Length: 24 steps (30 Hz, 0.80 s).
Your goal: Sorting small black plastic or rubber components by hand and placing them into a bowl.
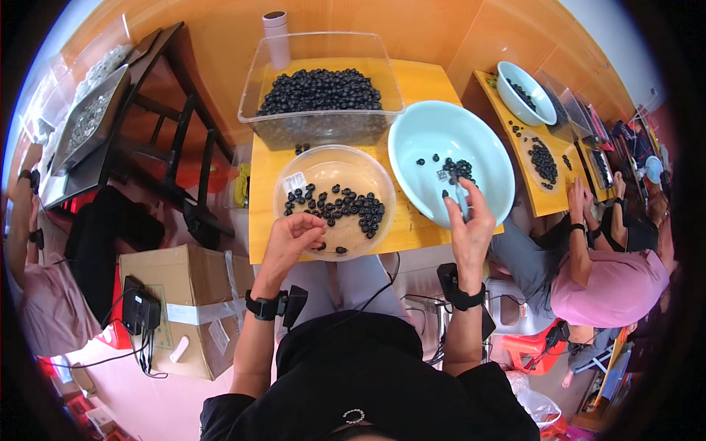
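My left hand is over the near-left rim of a shallow clear round tray. Its fingertips are pinched together; whatever they hold, if anything, is too small to make out. Small black round pieces with holes, like beads, lie scattered in that tray. Over the near side of a light-blue basin, my right hand grips a slender pale-blue tool whose kind I cannot tell. The tool's dark end points at a small cluster of black pieces on the basin's floor.
Behind the tray, a clear rectangular bin holds a heap of black pieces. A pink bottle stands behind it on the yellow table. A cardboard box is at left. Another person in pink sits at a table on the right.
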Each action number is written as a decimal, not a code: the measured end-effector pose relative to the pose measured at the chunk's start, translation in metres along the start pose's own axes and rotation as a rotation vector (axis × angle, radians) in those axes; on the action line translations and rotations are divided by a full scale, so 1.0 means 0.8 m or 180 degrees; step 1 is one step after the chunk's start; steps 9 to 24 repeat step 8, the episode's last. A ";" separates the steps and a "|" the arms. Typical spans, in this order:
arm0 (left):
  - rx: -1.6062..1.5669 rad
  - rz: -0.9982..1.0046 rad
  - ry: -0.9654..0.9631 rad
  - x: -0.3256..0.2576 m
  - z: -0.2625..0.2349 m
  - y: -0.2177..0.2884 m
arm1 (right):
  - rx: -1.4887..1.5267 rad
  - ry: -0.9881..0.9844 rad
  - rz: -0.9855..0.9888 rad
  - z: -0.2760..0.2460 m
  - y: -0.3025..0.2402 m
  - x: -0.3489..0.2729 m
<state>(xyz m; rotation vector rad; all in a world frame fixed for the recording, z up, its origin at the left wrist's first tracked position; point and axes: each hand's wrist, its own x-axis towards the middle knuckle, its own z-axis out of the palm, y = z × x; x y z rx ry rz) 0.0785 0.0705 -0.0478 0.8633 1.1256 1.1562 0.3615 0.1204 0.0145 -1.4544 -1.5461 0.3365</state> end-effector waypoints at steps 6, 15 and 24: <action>0.1878 0.0146 -0.0347 0.009 0.008 -0.005 | 0.0094 -0.0299 0.0021 0.015 0.005 -0.036; 0.2579 0.0500 -0.0725 0.012 0.015 -0.006 | 0.0190 -0.0388 0.0038 0.021 0.007 -0.046; 0.2579 0.0500 -0.0725 0.012 0.015 -0.006 | 0.0190 -0.0388 0.0038 0.021 0.007 -0.046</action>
